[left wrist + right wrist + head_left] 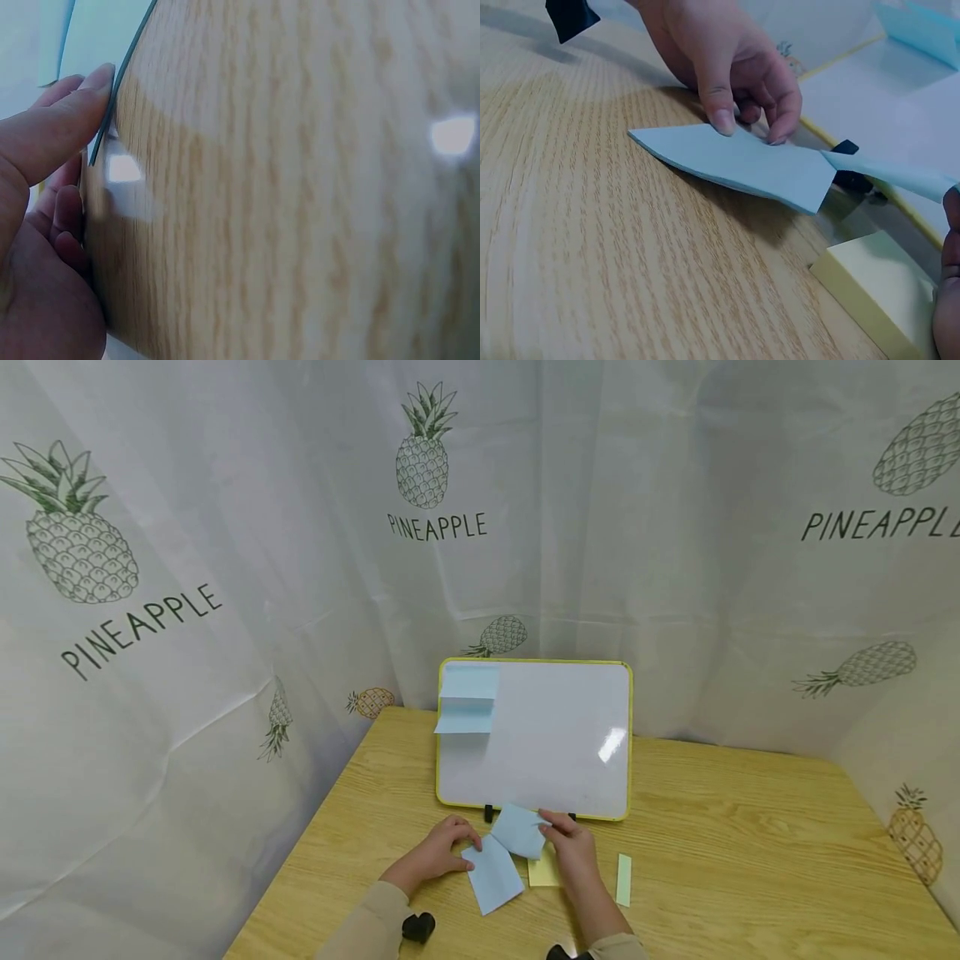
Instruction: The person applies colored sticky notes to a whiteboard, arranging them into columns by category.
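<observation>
My left hand point(441, 853) pinches the upper left edge of a pale blue sticky note pad point(493, 877), thumb on top. In the right wrist view the pad point(742, 166) is tilted, its near edge bowed above the table. Between my right thumb and fingers is a single blue sticky note point(517, 832), raised and meeting the pad at one corner. The right hand point(577, 853) is just above a yellow sticky note pad point(544, 872), partly covering it. Behind both hands stands a whiteboard point(555, 743) with a yellow frame.
Two blue notes, an upper note point(469, 682) and a lower note point(465, 718), stick out from the whiteboard's upper left. A narrow pale green pad point(624, 881) lies right of my right hand. Black feet point(489, 813) support the board on the wooden table point(735, 852). A pineapple-print curtain point(645, 527) surrounds it.
</observation>
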### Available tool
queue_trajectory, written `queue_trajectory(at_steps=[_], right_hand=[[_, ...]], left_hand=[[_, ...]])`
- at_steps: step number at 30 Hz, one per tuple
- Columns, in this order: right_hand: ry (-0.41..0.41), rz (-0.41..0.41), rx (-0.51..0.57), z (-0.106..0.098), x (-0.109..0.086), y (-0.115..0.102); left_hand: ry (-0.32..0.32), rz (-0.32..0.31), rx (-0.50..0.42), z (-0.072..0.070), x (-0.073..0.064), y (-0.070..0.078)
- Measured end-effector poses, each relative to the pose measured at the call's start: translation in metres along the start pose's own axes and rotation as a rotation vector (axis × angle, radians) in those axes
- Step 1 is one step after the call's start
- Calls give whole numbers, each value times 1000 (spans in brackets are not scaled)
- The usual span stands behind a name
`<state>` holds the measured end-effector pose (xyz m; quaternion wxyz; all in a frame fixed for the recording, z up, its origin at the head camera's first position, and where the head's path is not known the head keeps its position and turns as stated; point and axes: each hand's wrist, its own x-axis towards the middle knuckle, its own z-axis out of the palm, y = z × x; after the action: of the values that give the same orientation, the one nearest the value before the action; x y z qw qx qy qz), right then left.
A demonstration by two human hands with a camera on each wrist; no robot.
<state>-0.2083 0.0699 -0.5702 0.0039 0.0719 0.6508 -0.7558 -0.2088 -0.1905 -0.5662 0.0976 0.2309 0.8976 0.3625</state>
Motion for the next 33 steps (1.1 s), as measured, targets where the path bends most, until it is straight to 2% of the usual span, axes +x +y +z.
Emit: queue_trajectory(at_steps=[8, 19, 27, 33], right_hand=[[35, 8, 126, -3, 0, 3], [46, -34, 167, -5, -1, 4], [45, -29, 177, -11, -2, 3], [59, -24, 212, -19, -1, 2]], left_hand=[[3, -1, 9, -1, 0, 3], [10, -6, 14, 0, -1, 3], [12, -16, 7, 0, -1, 2], [16, 2, 7, 1, -2, -1]])
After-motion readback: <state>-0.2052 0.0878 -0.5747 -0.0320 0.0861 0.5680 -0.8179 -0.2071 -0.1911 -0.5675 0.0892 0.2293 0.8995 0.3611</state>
